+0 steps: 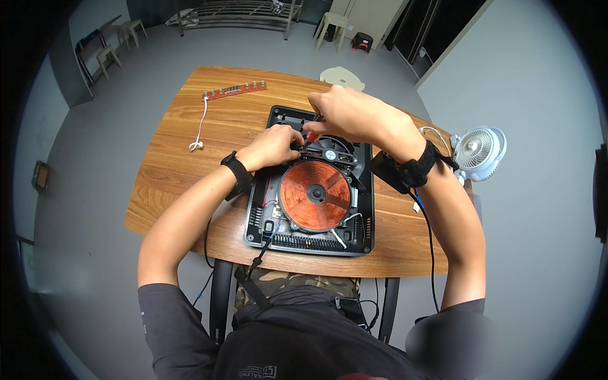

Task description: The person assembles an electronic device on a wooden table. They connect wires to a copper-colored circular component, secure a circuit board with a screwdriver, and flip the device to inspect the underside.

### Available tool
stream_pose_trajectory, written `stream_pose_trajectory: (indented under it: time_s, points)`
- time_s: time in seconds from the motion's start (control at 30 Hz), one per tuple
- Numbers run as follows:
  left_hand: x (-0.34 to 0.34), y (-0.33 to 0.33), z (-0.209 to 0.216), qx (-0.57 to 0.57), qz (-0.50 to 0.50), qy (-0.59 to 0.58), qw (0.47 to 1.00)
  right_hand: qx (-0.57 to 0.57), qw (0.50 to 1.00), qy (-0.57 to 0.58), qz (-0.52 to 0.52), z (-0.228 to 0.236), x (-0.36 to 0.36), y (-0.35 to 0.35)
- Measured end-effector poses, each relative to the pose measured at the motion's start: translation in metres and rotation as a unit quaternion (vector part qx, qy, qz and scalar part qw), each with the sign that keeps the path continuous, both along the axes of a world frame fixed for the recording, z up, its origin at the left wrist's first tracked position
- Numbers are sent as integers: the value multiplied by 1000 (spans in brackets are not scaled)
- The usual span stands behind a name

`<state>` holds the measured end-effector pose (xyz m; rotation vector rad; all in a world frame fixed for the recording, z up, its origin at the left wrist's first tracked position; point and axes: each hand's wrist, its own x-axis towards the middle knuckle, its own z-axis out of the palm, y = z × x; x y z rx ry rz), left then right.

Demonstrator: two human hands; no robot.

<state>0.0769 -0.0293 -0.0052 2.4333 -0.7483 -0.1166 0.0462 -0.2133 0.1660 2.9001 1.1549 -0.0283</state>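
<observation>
An opened induction cooker (370, 221) lies on the wooden table, its black base showing the inner parts. The round copper coil (304, 196) fills its near half. Beyond the coil sits a black cooling fan (342, 156) with thin wires beside it. My right hand (345, 114) reaches over the far part of the cooker, closed around a small red-and-dark tool (311, 137) whose exact kind is hidden by the fingers. My left hand (276, 147) is at the left of the fan, thumb and fingers pinched together; what lies between them is too small to make out.
A red circuit strip (234, 91) with a white cable (201, 123) lies at the far left of the table (171, 171). At the right edge stands a small white fan (475, 151). A pale stool (342, 78) stands just past the table's far edge. Black cords run from my wrists.
</observation>
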Motion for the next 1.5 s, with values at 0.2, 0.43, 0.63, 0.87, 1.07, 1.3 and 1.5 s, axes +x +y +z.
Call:
stream_pose_trajectory:
  time_s: [0.2, 0.43, 0.63, 0.87, 1.07, 1.3, 1.5]
  points:
    - [-2, -2, 4, -1, 1, 9, 1000, -14, 1000, -19, -19, -7, 7, 2]
    - [4, 2, -11, -26, -7, -25, 999, -28, 997, 40, -57, 4, 5, 8]
    - [-3, -1, 1, -12, -2, -24, 1000, -40, 998, 55, 1, 12, 1, 4]
    - [-1, 1, -3, -8, -14, -14, 1000, -69, 994, 78, -32, 13, 9, 12]
    - [0, 2, 5, 17, -42, 19, 999, -65, 995, 65, -36, 16, 6, 1]
    - [6, 8, 8, 55, -75, 28, 995, -64, 997, 11, -36, 43, 11, 9]
    - [-4, 20, 17, 33, -94, 43, 994, 20, 998, -7, -60, 48, -5, -35]
